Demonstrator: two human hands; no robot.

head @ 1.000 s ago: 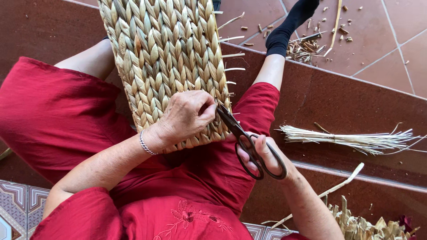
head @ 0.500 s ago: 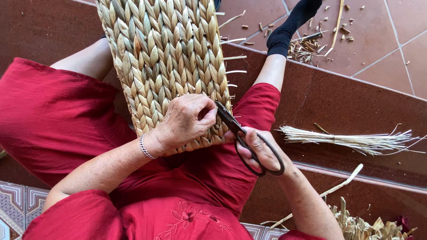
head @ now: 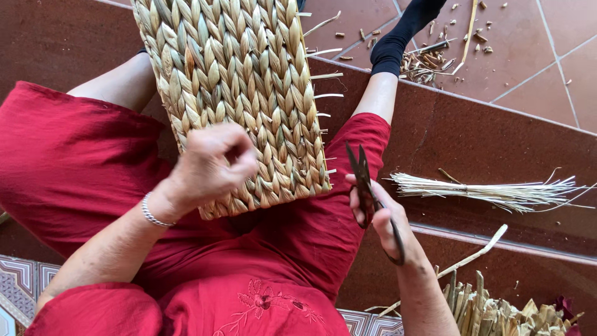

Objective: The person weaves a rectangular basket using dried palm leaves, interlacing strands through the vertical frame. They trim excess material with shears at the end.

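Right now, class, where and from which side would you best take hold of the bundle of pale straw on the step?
Grip the straw bundle near its tight left end, coming from above. There the stalks lie gathered; rightward they splay apart.

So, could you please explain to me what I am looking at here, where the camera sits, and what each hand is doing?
There is no machine here: a person in red clothing works with two bare hands. The single picture comes from a camera worn on the person's head, looking down over the lap.

Across the lap lies a woven mat of pale plaited straw, with short loose ends sticking out along its right edge. The left hand is curled loosely on the mat's lower part and looks blurred. The right hand holds dark scissors just off the mat's right edge, blades nearly together and pointing away.

On the red-brown step to the right lies a bundle of thin straws, with trimmed scraps on the tiled floor beyond.
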